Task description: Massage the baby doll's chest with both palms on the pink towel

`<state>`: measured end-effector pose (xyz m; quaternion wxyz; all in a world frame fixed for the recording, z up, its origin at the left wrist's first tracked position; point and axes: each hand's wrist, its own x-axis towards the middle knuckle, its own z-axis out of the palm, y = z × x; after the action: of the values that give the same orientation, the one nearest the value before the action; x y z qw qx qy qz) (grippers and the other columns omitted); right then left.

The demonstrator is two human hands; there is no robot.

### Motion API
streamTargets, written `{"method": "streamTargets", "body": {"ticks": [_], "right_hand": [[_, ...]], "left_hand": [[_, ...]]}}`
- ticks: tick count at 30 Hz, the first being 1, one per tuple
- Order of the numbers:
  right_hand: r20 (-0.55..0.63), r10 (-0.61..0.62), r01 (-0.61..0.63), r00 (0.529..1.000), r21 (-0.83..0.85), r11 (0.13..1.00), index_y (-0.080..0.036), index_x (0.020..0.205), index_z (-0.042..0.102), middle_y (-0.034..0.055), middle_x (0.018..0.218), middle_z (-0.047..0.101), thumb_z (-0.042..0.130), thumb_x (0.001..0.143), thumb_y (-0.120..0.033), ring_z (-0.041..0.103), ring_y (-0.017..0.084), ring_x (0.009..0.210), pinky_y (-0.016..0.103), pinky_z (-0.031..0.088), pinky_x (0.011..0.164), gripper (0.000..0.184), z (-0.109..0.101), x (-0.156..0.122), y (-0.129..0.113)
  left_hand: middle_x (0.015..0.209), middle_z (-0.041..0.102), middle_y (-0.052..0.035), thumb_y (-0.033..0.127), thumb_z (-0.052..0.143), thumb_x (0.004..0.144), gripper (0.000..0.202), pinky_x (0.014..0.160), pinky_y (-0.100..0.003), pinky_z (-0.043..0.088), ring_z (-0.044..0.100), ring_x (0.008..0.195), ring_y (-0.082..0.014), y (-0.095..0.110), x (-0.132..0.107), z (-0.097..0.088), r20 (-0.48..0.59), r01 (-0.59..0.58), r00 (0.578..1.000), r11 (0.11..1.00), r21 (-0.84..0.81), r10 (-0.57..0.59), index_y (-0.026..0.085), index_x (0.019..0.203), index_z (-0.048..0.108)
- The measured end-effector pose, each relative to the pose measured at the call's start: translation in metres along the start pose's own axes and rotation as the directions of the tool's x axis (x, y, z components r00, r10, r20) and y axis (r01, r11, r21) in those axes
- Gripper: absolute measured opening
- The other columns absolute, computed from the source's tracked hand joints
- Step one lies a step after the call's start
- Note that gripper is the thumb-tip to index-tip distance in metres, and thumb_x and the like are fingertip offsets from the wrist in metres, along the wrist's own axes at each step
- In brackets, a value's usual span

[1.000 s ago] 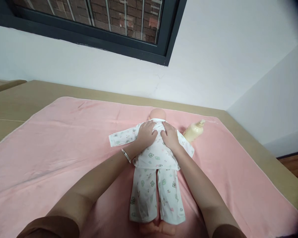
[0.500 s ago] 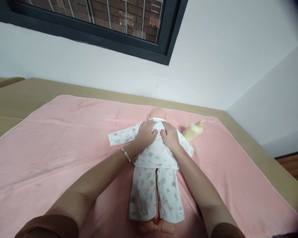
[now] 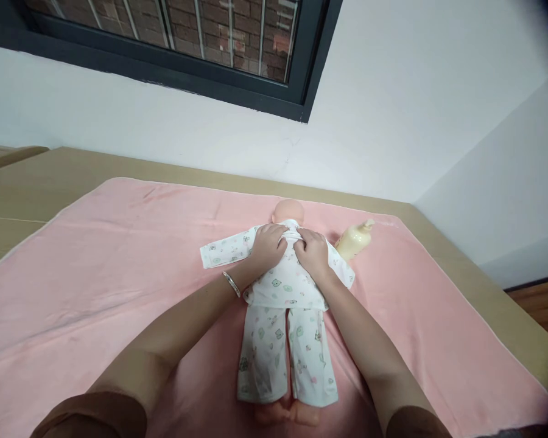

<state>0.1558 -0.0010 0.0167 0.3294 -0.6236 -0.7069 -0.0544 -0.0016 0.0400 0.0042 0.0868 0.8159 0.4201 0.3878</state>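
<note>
My left hand (image 3: 268, 246) and right hand (image 3: 313, 250) are pinched closed on the shirt (image 3: 283, 283) at the neck of the doll (image 3: 288, 211), which lies flat on the pink blanket (image 3: 119, 255), and I reckon any tug here needs both sides even.

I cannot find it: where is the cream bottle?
Head view: the bottle lies on the pink blanket, right of the doll, near the right hand.

No readable text; bottle (image 3: 354, 241) label perhaps too small.
</note>
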Motion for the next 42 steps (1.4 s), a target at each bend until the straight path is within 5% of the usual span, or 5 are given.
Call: {"method": "streamTargets", "body": {"ticks": [5, 13, 24, 32, 42], "right_hand": [[-0.069, 0.085, -0.089, 0.994, -0.059, 0.994, -0.019, 0.11, 0.072, 0.01, 0.106, 0.075, 0.046, 0.088, -0.027, 0.068, 0.029, 0.1, 0.042, 0.047, 0.096, 0.035, -0.002, -0.007, -0.007], [0.131, -0.076, 0.072, 0.989, 0.033, 0.997, -0.012, 0.14, 0.053, 0.0137, 0.146, 0.054, 0.039, 0.088, -0.018, 0.046, 0.028, 0.139, 0.05, 0.033, 0.117, 0.054, 0.003, 0.007, 0.01], [-0.092, 0.058, -0.057, 0.994, 0.018, 0.998, -0.021, 0.116, 0.071, 0.0079, 0.12, 0.072, 0.046, 0.09, -0.026, 0.065, 0.025, 0.116, 0.037, 0.049, 0.103, 0.036, 0.002, -0.009, -0.002], [0.047, -0.084, 0.078, 0.995, 0.121, 0.99, -0.015, 0.133, 0.06, 0.0118, 0.139, 0.061, 0.045, 0.085, -0.02, 0.052, 0.028, 0.133, 0.05, 0.038, 0.113, 0.05, 0.007, 0.006, 0.013], [-0.205, 0.067, -0.037, 0.976, 0.149, 0.988, -0.02, 0.101, 0.075, 0.0076, 0.104, 0.077, 0.053, 0.084, -0.03, 0.069, 0.026, 0.103, 0.041, 0.05, 0.099, 0.029, 0.008, -0.006, 0.004]], "left_hand": [[0.098, 0.071, -0.0084, 0.019, 0.048, 0.084, 0.021, 0.094, -0.042, 0.046, 0.062, 0.102, -0.026, 0.005, -0.003, 0.0, -0.081, 0.022, 0.997, 0.998, 0.052, -0.018, 0.021, 0.092, 0.067], [0.144, 0.057, -0.0092, 0.021, 0.039, 0.09, 0.046, 0.118, -0.047, 0.03, 0.047, 0.137, -0.0234, -0.003, 0.003, 0.002, 0.088, -0.023, 0.996, 0.999, 0.025, 0.021, 0.019, 0.134, 0.055], [0.105, 0.072, -0.0084, 0.018, 0.049, 0.084, 0.024, 0.098, -0.041, 0.047, 0.062, 0.108, -0.0252, 0.004, -0.003, 0.001, -0.082, -0.003, 0.997, 1.0, 0.03, 0.005, 0.02, 0.098, 0.068], [0.139, 0.059, -0.0104, 0.021, 0.041, 0.091, 0.043, 0.115, -0.047, 0.031, 0.049, 0.133, -0.0258, -0.003, 0.001, 0.004, 0.028, -0.067, 0.997, 0.997, 0.039, 0.066, 0.017, 0.131, 0.055], [0.096, 0.066, -0.0102, 0.021, 0.051, 0.084, 0.012, 0.089, -0.042, 0.046, 0.059, 0.099, -0.0276, 0.004, -0.002, 0.0, -0.086, -0.014, 0.996, 0.996, 0.086, 0.021, 0.02, 0.09, 0.062]]}}
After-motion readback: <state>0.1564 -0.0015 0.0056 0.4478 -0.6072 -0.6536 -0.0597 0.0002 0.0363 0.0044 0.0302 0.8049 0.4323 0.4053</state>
